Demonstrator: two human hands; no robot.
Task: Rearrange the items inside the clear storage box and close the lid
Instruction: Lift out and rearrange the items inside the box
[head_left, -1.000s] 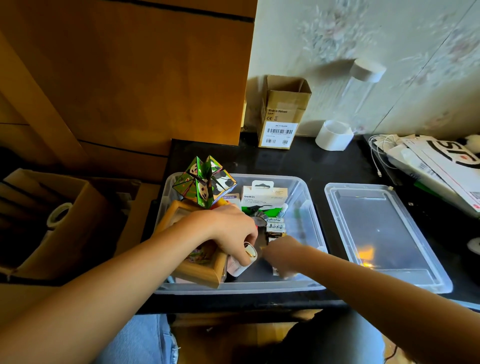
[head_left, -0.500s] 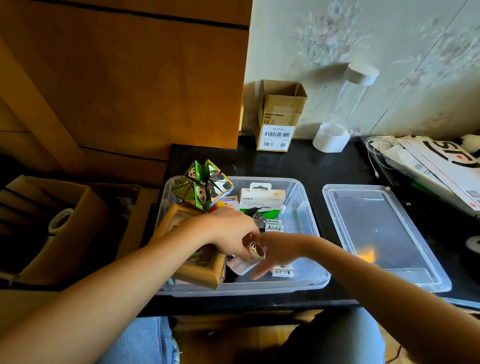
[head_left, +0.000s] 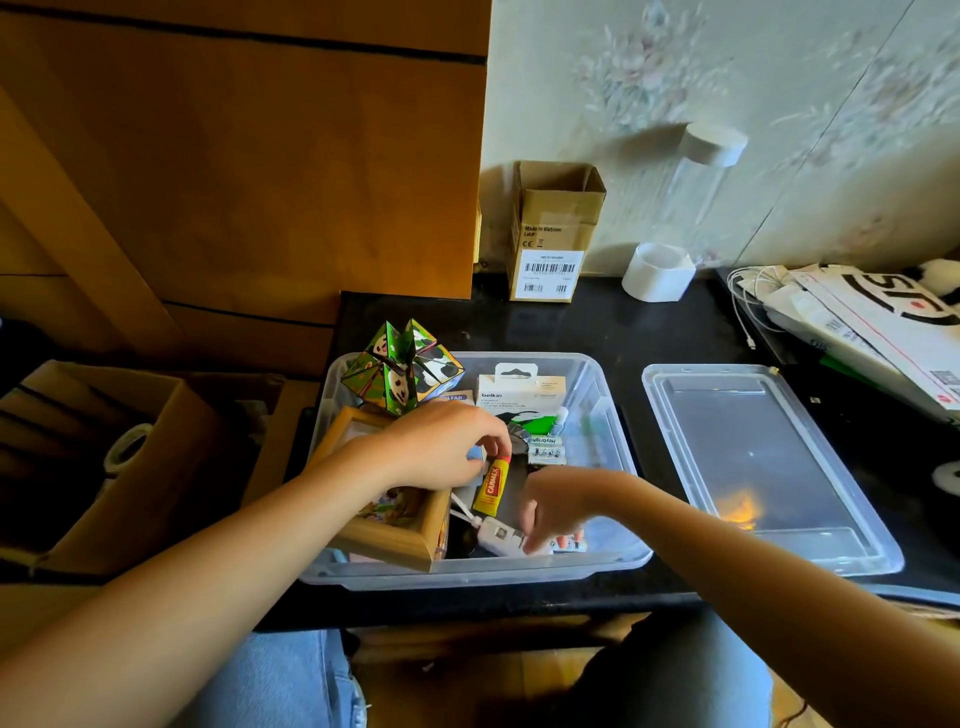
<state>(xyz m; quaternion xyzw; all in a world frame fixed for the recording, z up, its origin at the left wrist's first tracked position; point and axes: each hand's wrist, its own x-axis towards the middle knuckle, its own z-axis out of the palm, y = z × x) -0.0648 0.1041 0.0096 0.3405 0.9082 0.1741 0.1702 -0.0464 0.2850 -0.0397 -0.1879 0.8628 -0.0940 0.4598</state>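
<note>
The clear storage box (head_left: 467, 574) stands open on the black desk, and its lid (head_left: 753, 467) lies flat to its right. My left hand (head_left: 441, 449) is over the box and pinches a yellow Carmex tube (head_left: 488, 491) by its red cap, so the tube hangs downward. My right hand (head_left: 556, 504) reaches into the near part of the box, its fingers curled down and pinching a small white item (head_left: 543, 545) beside a white gadget with a strap (head_left: 496, 535). A wooden frame (head_left: 400, 543) leans at the box's left side.
Also in the box are a green panda paper toy (head_left: 402, 374), a Belkin package (head_left: 519, 392) and batteries (head_left: 545, 449). A cardboard box (head_left: 553, 228), a white tape roll (head_left: 657, 270) and a clear tube stand at the wall. Papers and cables (head_left: 857, 317) lie far right.
My left hand has lifted and turned the tube so it hangs by its cap. My right hand has dropped its fingers onto the small white item at the box's near edge.
</note>
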